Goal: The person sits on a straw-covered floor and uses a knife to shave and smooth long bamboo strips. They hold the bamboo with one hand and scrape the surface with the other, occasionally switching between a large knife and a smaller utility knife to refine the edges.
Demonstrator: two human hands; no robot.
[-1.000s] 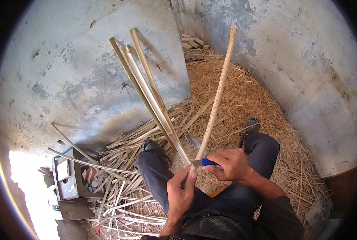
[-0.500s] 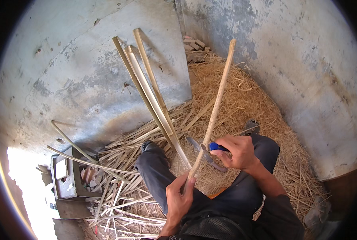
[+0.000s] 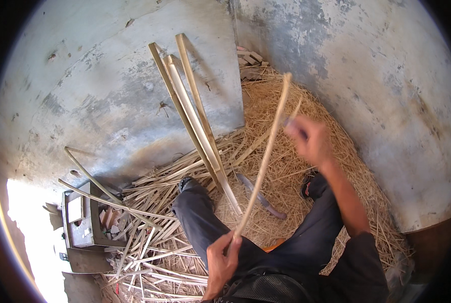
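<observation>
My left hand [image 3: 222, 257] is closed round the lower end of a long, pale bamboo strip [image 3: 258, 184], which slants up and away to the right. Higher up, my right hand [image 3: 311, 139], smeared by motion, is closed on a blue-handled tool [image 3: 289, 121] beside the strip's upper part. The tool's working end cannot be made out. A thin pale sliver [image 3: 297, 107] sticks up near that hand. Between my legs, behind the strip, lies a curved, dark-bladed tool [image 3: 262, 198] like a sickle.
Several split bamboo lengths [image 3: 192, 113] lean on the left wall [image 3: 99, 101]. Cut strips [image 3: 154, 252] lie heaped at left, beside a grey metal box [image 3: 86, 227] of rubble. Shavings [image 3: 336, 136] cover the floor ahead and right. Bricks [image 3: 249, 58] are stacked in the far corner.
My right hand has moved up and away along the strip with the blue-handled tool. The strip's far end has dipped slightly; my left hand keeps its hold.
</observation>
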